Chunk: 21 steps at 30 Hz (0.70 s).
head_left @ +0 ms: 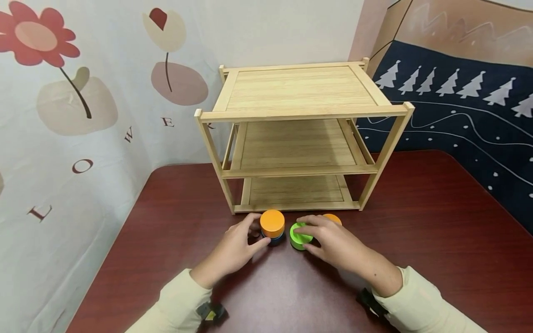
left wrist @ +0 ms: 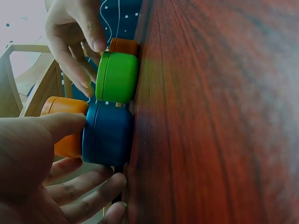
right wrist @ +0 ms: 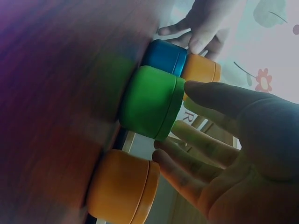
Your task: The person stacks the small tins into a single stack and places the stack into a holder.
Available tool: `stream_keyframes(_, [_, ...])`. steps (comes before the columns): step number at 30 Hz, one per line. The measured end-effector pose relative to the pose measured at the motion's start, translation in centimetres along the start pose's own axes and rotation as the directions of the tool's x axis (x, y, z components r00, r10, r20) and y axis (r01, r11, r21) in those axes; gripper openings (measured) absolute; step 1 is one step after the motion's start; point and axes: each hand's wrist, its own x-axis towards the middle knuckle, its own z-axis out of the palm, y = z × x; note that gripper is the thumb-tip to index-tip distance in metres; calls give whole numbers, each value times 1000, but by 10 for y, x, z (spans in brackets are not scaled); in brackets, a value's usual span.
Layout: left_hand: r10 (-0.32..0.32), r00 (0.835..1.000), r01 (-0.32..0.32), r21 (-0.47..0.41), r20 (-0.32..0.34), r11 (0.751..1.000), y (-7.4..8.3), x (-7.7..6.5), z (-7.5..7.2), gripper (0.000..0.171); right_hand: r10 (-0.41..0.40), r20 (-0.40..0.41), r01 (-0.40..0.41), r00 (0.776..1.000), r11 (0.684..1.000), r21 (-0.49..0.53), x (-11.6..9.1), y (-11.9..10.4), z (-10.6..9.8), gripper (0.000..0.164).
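four canisters (head_left: 272, 222) share the red-brown table (head_left: 275, 291) with shelves (head_left: 300, 90).

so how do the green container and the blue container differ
The green container has no container stacked on it; the blue container carries an orange container. The green container is bright, the blue container dark. The right hand is at the green container, the left hand at the blue container's stack. Both stand on the table.
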Motion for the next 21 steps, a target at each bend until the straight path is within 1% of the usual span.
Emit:
stream_keyframes(6, [2, 1000, -1, -22, 2, 1000, -1, 0, 0, 48, -5, 4, 5, 1000, 1000, -10, 0, 1, 1, 30])
stream_keyframes(17, [6, 1000, -6, -32, 10, 999, -2, -1, 0, 38, 0, 14, 0, 1000, 1000, -15, -1, 0, 2, 29])
stream_keyframes(21, [-7, 1000, 8, -44, 15, 999, -2, -1, 0, 35, -5, 11, 5, 1000, 1000, -22, -1, -1, 2, 29])
